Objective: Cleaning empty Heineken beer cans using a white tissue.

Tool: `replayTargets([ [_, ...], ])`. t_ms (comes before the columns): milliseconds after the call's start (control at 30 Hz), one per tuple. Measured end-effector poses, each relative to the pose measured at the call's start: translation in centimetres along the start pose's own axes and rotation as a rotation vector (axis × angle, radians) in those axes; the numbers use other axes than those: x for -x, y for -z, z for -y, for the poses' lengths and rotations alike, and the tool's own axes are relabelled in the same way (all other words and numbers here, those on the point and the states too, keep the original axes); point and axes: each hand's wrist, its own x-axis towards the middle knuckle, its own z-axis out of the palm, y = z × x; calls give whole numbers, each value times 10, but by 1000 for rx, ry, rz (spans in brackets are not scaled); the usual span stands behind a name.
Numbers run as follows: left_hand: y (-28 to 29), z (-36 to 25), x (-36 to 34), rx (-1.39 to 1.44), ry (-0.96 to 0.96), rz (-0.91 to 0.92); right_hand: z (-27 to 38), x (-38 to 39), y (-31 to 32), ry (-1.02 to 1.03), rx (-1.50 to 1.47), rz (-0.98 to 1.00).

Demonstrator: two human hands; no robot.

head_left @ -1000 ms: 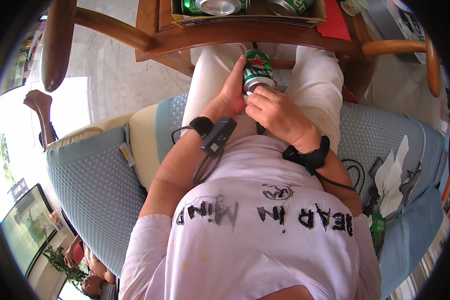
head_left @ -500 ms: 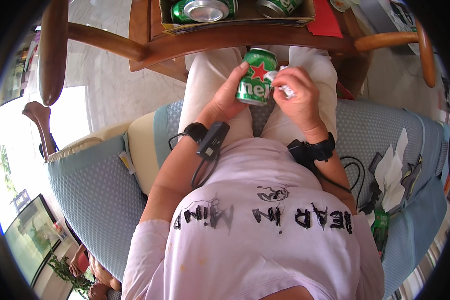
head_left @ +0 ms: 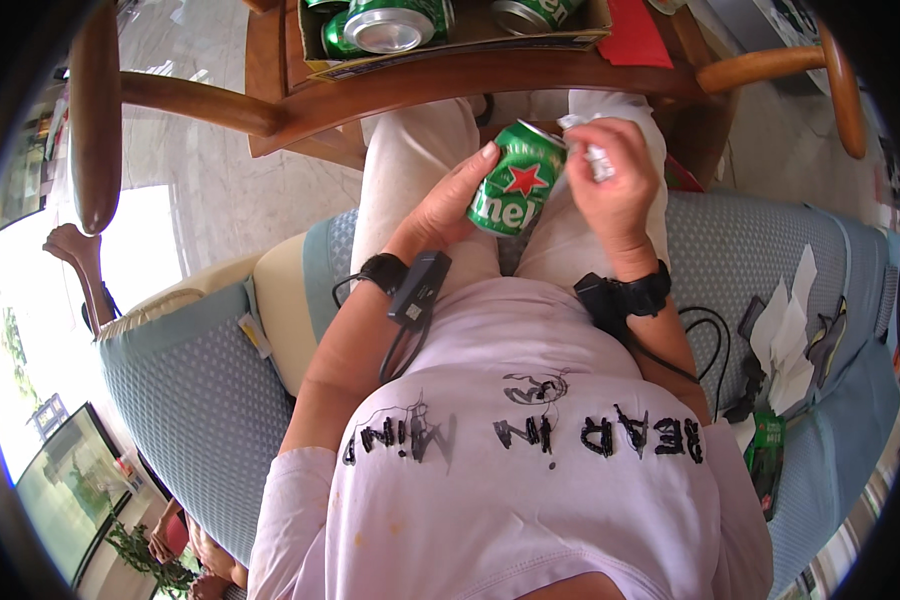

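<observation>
My left hand (head_left: 448,200) grips a green can with a red star (head_left: 512,190) from its left side, tilted over my lap, thumb along the upper edge. My right hand (head_left: 615,195), fingers curled, holds a crumpled white tissue (head_left: 598,163) at the upper right side of the can, near its rim. I cannot tell whether the tissue touches the can. Both wrists wear black straps with cabled devices; an oblong black one (head_left: 417,288) sits by my left wrist.
Ahead stands a wooden chair (head_left: 390,90) holding a cardboard box (head_left: 325,68) of green cans and a red paper (head_left: 635,40). I sit on a blue padded sofa (head_left: 190,420), with white papers (head_left: 785,330) at my right. Another person (head_left: 210,560) is at the lower left.
The can has turned its side toward me and shifted slightly down. My right hand has moved from the can's bottom end to the upper right with the tissue, which now shows more.
</observation>
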Motion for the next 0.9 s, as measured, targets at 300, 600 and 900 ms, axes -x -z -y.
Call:
replayTargets([
  [300,5,-6,6,-72,88,223,3,-2,4,-404,-492,369],
  [600,4,-2,8,-96,50,229,-15,13,6,-604,-431,267],
  [900,20,5,-2,12,53,36,-16,9,6,-732,-706,308],
])
